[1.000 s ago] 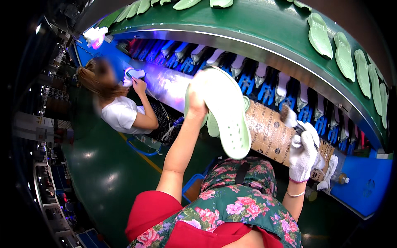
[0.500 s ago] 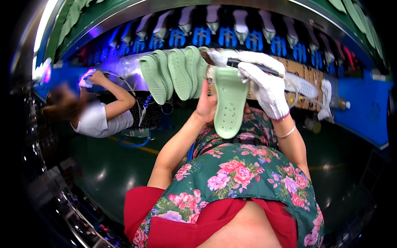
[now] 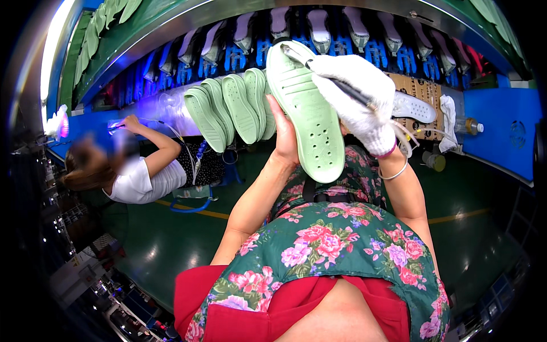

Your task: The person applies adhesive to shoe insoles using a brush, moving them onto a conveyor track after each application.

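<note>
A pale green shoe sole [image 3: 312, 122] is held up in front of me, tilted, its far end reaching toward the bench. My bare left hand [image 3: 286, 132] grips it along the left edge, thumb on the side and fingers hidden underneath. In my right hand [image 3: 359, 91], which wears a white knit glove, is a brush [image 3: 294, 55] with a dark handle. Its bristles touch the inner surface at the sole's far end. Thin clear tubes [image 3: 405, 137] hang beside my right wrist. Several more green soles [image 3: 242, 108] stand leaning together just left of my left hand.
Beyond the bench, several shoe uppers on lasts [image 3: 319, 31] hang in a row above blue holders. On the right lie cardboard [image 3: 419, 88], a whitish sole [image 3: 415, 108], a white cloth [image 3: 448, 117] and a bottle [image 3: 472, 126]. A co-worker [image 3: 142, 165] sits at the left.
The held sole has risen and turned, its far end now leaning left. My right hand has brought the brush onto that far end. The view has shifted slightly.
</note>
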### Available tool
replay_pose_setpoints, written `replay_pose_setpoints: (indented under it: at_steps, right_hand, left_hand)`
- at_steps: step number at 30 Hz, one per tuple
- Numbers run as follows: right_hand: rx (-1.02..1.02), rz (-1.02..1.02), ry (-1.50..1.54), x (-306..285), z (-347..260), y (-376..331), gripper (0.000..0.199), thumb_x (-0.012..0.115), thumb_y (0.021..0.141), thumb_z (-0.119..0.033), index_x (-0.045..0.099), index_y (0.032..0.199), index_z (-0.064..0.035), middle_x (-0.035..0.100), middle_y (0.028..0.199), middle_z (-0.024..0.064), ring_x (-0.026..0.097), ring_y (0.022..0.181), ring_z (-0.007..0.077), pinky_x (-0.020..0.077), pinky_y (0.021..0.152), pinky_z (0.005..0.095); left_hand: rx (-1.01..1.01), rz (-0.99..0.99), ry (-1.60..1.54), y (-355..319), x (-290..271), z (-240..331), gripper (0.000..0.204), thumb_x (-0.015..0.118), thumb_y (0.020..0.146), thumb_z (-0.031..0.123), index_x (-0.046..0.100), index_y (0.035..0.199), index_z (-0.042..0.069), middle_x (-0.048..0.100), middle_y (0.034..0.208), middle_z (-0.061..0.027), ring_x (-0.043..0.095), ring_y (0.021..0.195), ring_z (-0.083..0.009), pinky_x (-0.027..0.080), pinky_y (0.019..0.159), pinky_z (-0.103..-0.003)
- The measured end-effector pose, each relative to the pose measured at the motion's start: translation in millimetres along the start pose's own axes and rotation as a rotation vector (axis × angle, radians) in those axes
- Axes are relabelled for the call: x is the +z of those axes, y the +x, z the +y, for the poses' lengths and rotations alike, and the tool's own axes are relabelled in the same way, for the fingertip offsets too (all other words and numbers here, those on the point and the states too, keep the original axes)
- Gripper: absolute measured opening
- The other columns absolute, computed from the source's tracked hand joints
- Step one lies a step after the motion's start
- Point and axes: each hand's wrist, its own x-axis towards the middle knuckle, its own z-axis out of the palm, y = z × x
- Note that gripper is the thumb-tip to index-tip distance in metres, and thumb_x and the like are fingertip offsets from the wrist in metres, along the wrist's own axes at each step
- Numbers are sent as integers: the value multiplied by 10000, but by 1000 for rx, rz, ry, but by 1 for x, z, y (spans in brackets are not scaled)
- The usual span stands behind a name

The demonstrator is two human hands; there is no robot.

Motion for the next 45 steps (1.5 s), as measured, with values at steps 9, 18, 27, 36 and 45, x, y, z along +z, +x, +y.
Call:
replay_pose_setpoints:
  at_steps: [9,18,27,36,45]
  right_hand:
    - [-46,-165,-38,12,-16,-22,326,742,737,-117,711,1062,-134,704,924,80,682,791,255,543,710,351]
    - [-92,-181,-29,24,-7,-20,282,708,769,-102,709,1049,-132,701,972,89,679,859,280,544,785,364]
    - [-78,-137,-33,16,-4,-8,250,714,758,-48,724,1006,-73,708,971,118,687,860,258,542,763,338]
    - [-22,-149,64,23,-7,-15,216,737,749,-69,734,965,-88,721,955,91,696,810,246,547,723,330]
    - [1,-217,122,30,-5,-21,243,725,778,-143,716,1020,-150,713,928,63,693,811,257,558,705,344]
  left_hand:
    - [75,165,224,-1,-13,5,992,105,836,823,290,1473,86,471,1391,-121,489,1255,-278,422,1042,-427]
    - [67,252,447,-1,-18,21,948,97,870,785,309,1465,77,452,1416,-111,460,1290,-264,371,1091,-409]
    - [154,65,65,13,-18,43,963,132,855,809,325,1448,76,492,1359,-133,530,1212,-267,467,994,-423]
    - [414,363,235,39,-19,56,1024,288,755,892,445,1330,59,595,1091,-178,606,929,-322,531,745,-467]
    - [260,-39,117,45,-49,74,1088,204,675,957,518,1170,41,601,908,-185,614,749,-324,523,649,-469]
